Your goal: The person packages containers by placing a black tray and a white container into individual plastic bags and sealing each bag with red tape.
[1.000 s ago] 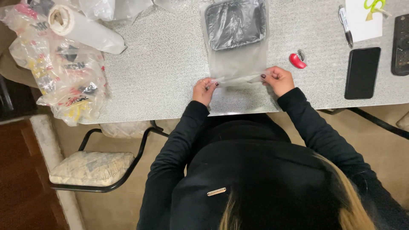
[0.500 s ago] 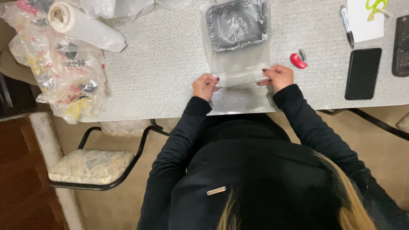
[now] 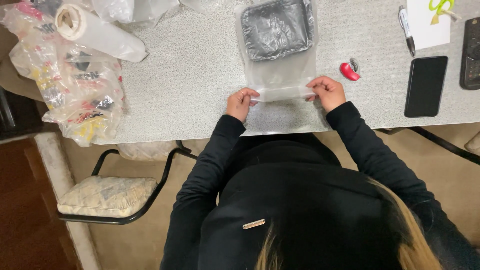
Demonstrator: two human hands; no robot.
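A clear plastic bag [image 3: 280, 80] lies on the speckled grey table [image 3: 190, 90] with a dark rectangular tray [image 3: 276, 27] inside its far end. The bag's near end is folded back toward the tray. My left hand [image 3: 241, 102] pinches the left corner of that fold. My right hand [image 3: 327, 91] pinches the right corner. Both hands rest on the table close to its near edge.
A roll of clear plastic [image 3: 95, 30] and printed plastic bags [image 3: 75, 85] lie at the left. A small red object [image 3: 349, 71], a black phone [image 3: 425, 86], a marker [image 3: 406, 27], paper [image 3: 427, 22] and a remote [image 3: 471, 52] sit at the right. A cushioned chair [image 3: 107, 195] stands below left.
Both hands have moved a little away from the table edge, folding the bag's open end up toward the tray.
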